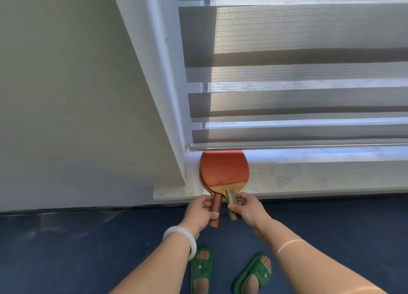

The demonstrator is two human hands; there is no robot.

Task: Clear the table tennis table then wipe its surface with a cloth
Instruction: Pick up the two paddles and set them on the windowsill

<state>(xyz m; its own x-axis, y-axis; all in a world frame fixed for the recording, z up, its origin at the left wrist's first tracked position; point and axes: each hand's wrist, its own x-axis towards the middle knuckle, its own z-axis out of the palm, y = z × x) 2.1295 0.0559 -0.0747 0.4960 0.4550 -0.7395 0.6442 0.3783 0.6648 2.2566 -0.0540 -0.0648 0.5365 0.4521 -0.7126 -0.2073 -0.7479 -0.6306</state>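
Two table tennis paddles lie stacked on a white marble window sill [309,179], blades toward the blind. The upper paddle [225,170] has a red rubber face and a pale wooden handle; the lower paddle [202,179] shows only a dark blade edge and a reddish-brown handle. My left hand [201,212] grips the reddish-brown handle. My right hand [247,207] holds the pale handle of the upper paddle. Both handles stick out over the sill's front edge. The table tennis table and any cloth are out of view.
A striped roller blind [298,72] hangs down to the sill behind the paddles. A plain wall [66,95] fills the left. Below is a dark blue floor [66,249], with my feet in green sandals [251,274]. A white bangle [183,238] circles my left wrist.
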